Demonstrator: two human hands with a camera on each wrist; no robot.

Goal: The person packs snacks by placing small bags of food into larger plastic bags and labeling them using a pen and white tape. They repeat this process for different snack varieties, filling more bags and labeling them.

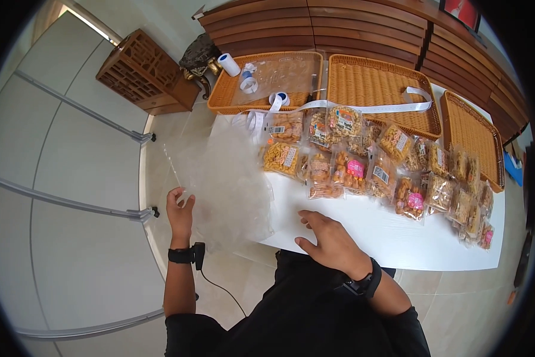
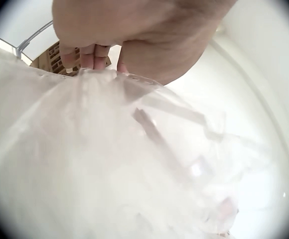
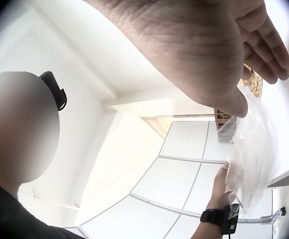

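A large, clear plastic bag (image 1: 228,184) hangs at the table's left end, blurred and cloudy. My left hand (image 1: 180,211) grips its left edge; in the left wrist view the fingers (image 2: 100,56) are at the bag's top edge, partly hidden behind the film. Over the white table's (image 1: 339,223) front edge, my right hand (image 1: 331,241) is held with fingers spread and nothing in them. The right wrist view shows its palm (image 3: 199,55) and relaxed fingers, with the bag (image 3: 254,149) beyond the thumb.
Several packets of snacks (image 1: 380,174) cover the table's back and right side. Wicker trays (image 1: 368,83) line the far edge, the left one holding label rolls (image 1: 228,64) and plastic film. A label strip (image 1: 374,109) runs across them. Grey panels (image 1: 83,149) stand at left.
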